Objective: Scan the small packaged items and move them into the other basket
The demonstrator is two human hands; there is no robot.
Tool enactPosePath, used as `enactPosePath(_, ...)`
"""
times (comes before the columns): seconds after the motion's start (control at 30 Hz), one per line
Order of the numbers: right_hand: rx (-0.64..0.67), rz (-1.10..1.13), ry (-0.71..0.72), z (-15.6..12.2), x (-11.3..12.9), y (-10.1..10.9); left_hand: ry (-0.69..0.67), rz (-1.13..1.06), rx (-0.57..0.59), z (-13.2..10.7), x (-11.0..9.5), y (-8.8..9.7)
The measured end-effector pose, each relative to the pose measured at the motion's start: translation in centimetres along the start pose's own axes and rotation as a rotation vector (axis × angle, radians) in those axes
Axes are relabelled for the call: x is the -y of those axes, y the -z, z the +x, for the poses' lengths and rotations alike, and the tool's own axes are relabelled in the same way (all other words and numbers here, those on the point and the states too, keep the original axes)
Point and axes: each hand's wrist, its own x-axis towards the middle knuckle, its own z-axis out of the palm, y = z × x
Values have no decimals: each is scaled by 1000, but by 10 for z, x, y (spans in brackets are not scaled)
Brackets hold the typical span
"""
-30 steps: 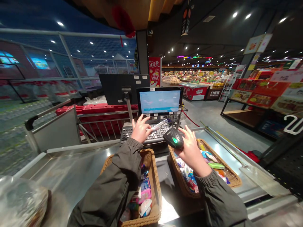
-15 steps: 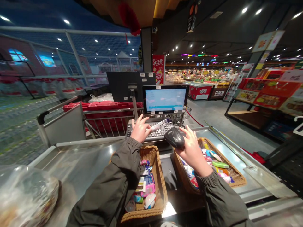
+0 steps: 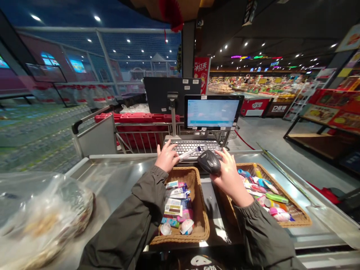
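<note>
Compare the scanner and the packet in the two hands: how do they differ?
The scanner is black; the packet is mostly pale, with a dark end.
The scanner is bulky and rounded; the packet is long and thin.
The right hand grips the scanner; the left hand holds the packet near one end.
Both are held in front of the screen.

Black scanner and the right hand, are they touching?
Touching: the head view shows the right hand gripping the black scanner, with no gap between them.
</note>
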Motion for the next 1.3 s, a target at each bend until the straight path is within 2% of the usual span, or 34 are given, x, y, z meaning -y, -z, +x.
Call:
enactPosePath(0.2,23,18,13,1,9,-9,42,9,128,-30,19,-9)
enactPosePath(0.33,64,38,26,2,15,-16,75,1,171,-48,30,-17)
enactPosePath(0.57,112,52,44,-2,21,-30,58,-32,272,-76,41,-34)
enactPosePath(0.8,139,58,57,-5,27,-34,8,-44,492,-105,46,-55)
enactPosePath(0.93,195,75,64,-6,34,-33,10,-25,603,-114,46,-62)
enactPosePath(1.13,281,97,94,-10,40,-33,-18,10,708,-122,47,-71)
enactPosePath(1.2,274,103,98,-11,39,-33,-27,37,710,-122,47,-72)
enactPosePath(1.3,240,108,95,-12,34,-30,-50,57,631,-115,42,-68)
